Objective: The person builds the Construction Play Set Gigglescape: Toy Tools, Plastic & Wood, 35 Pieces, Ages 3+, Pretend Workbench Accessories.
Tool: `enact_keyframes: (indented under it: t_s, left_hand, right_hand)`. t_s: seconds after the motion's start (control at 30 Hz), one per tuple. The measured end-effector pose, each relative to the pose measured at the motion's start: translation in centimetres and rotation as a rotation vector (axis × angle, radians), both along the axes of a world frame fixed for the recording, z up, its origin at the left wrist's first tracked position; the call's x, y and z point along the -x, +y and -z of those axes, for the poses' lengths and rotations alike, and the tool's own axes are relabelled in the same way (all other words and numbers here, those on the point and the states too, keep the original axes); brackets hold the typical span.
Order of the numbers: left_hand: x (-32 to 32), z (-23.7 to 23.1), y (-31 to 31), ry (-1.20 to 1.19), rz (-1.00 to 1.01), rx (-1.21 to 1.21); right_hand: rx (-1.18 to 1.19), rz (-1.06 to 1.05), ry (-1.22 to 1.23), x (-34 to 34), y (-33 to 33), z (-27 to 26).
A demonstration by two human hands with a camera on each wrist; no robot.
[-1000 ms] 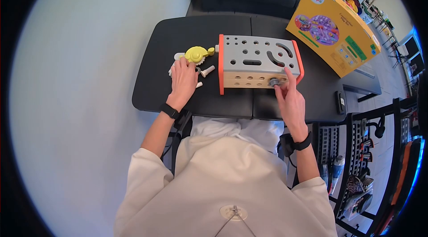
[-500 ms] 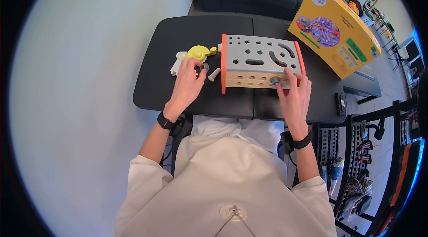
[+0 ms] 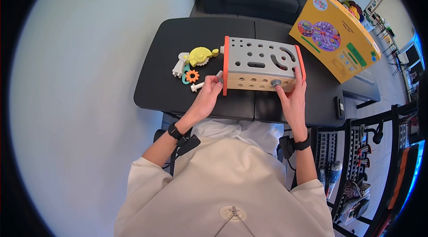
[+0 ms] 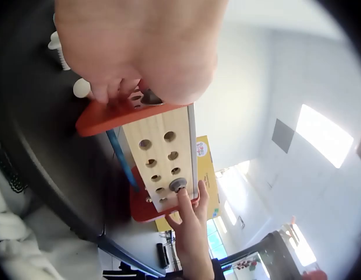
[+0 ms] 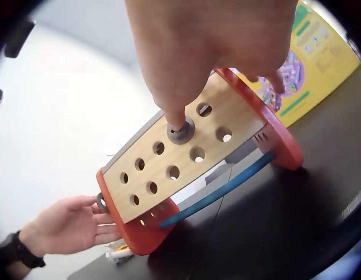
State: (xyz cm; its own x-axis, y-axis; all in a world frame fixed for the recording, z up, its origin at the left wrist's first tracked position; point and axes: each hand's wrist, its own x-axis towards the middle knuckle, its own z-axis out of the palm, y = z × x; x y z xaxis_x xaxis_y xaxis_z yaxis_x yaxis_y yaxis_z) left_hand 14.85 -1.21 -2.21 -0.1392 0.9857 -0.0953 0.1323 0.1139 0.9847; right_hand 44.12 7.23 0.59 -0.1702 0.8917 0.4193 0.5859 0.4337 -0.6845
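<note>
While the left hand [image 3: 207, 95] is pinching a grey ring [image 5: 101, 205] beside the toy box's [image 3: 263, 59] left end, the right hand [image 3: 293, 101], fingers spread, is thumb-pressing a grey knob [image 3: 276, 82]; box is sitting on bench [image 3: 162, 79].

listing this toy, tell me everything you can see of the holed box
The box stands on the black table: grey top with holes and slots, wood-look front with two hole rows, orange-red ends, low blue bar. The right hand touches a grey piece on its front; the left hand holds a grey ring at one end.
</note>
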Motion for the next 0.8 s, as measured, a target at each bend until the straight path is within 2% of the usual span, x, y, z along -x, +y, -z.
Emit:
enact_keyframes:
  t_s: [0.07,0.23,0.3,0.33,0.4,0.43,0.47,0.53,0.6,0.67,0.73,0.8]
  left_hand:
    - [-0.7,0.1,-0.2,-0.034,-0.022,-0.039]
    - [-1.2,-0.6,-0.6,-0.028,-0.004,-0.106]
    - [-1.7,-1.6,-0.9,-0.067,0.050,-0.276]
    - [-2.0,-2.6,-1.1,-0.069,0.050,-0.273]
    - [-2.8,-5.0,-1.1,-0.120,0.080,-0.402]
    - [-3.0,-5.8,-0.9,-0.094,0.089,-0.454]
    - [-3.3,-6.6,-0.8,-0.096,0.089,-0.457]
    - [-3.8,-8.1,-0.5,-0.010,0.145,-0.625]
    - [-4.1,-9.3,-0.2,-0.002,0.133,-0.667]
    - [-3.7,-10.2,0.5,0.485,0.141,-0.897]
    - [-4.7,-11.2,1.0,0.524,0.088,-0.946]
    - [-5.5,-11.7,1.6,0.380,0.089,-0.936]
  right_hand:
    - [0.141,-0.005,0.034,-0.1,-0.1,-0.6]
    - [0.065,-0.011,0.051,-1.1,0.9,-0.6]
    - [0.050,-0.016,0.094,-1.9,1.6,-0.5]
    - [0.052,-0.016,0.092,-2.1,1.9,-0.3]
    - [0.100,-0.113,0.334,-2.3,2.5,-0.2]
    - [0.201,-0.168,0.450,-2.2,2.2,-0.7]
    - [0.199,-0.169,0.448,-1.8,1.6,-1.4]
    - [0.482,-0.173,0.666,-1.1,0.5,-2.6]
    - [0.535,-0.190,0.708,-1.4,0.6,-1.2]
    - [0.593,-0.209,0.747,-1.3,0.3,-0.7]
    - [0.698,-0.266,0.789,-1.2,-0.2,-0.8]
    - [0.739,-0.289,0.807,-1.2,-0.2,-0.2]
